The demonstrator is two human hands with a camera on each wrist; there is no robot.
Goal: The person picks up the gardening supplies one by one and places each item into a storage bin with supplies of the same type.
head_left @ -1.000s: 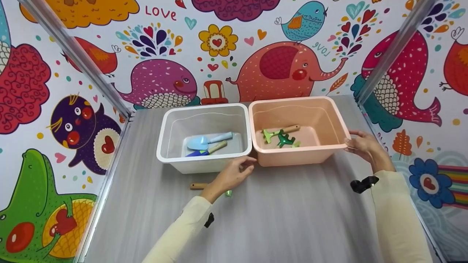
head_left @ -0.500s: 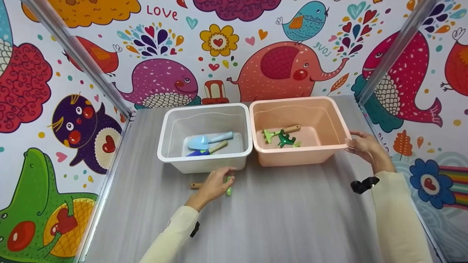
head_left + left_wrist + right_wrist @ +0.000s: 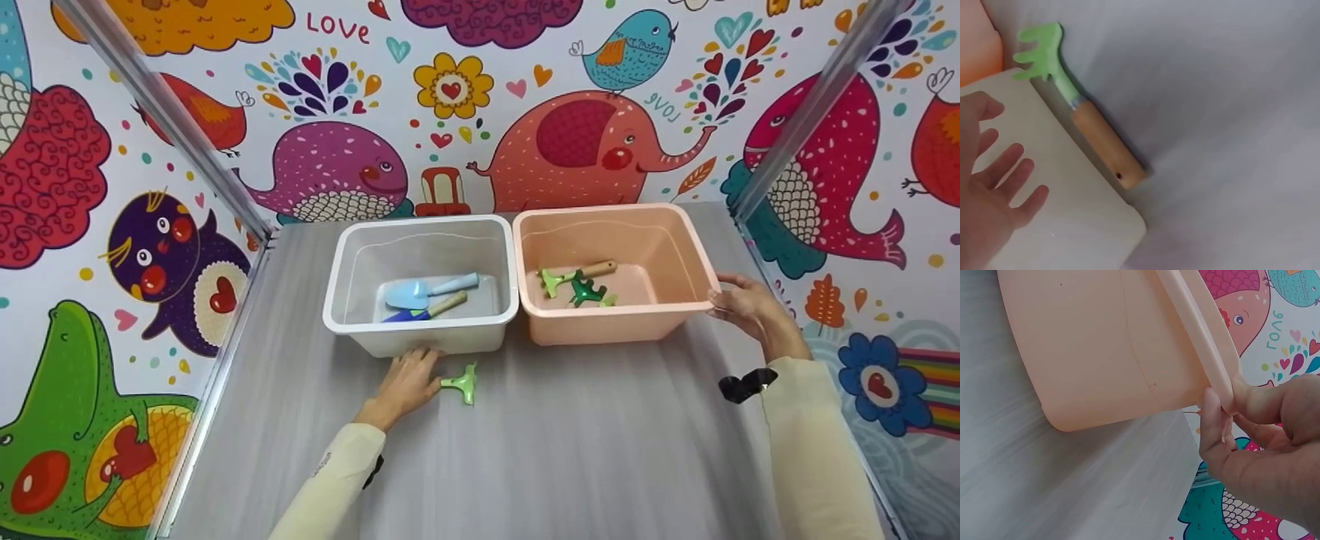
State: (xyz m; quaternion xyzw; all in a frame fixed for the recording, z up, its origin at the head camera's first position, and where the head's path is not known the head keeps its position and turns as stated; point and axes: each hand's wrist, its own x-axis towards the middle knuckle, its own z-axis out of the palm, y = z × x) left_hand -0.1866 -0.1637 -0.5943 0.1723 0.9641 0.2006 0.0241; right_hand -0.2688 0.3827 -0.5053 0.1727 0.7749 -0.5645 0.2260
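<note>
A small hand rake [image 3: 465, 384] with a light green head and a wooden handle [image 3: 1105, 140] lies on the table in front of the white tub [image 3: 450, 343]. My left hand [image 3: 405, 384] is over the handle, hiding it in the head view. In the left wrist view its fingers are spread and loosely bent, with nothing between them. My right hand [image 3: 752, 306] pinches the near right corner of the peach tub's rim [image 3: 1216, 371] between thumb and fingers.
Inside the white tub lie a light blue trowel [image 3: 409, 294] and a dark blue tool [image 3: 409, 316] with a wooden handle. The peach tub [image 3: 607, 331] holds a light green rake [image 3: 553, 281] and a dark green piece [image 3: 585, 290]. Patterned walls enclose the table [image 3: 570, 450].
My left hand has moved left and down from beside the tubs' meeting corners to over the rake's handle, uncovering its green head. My right hand stays on the peach rim.
</note>
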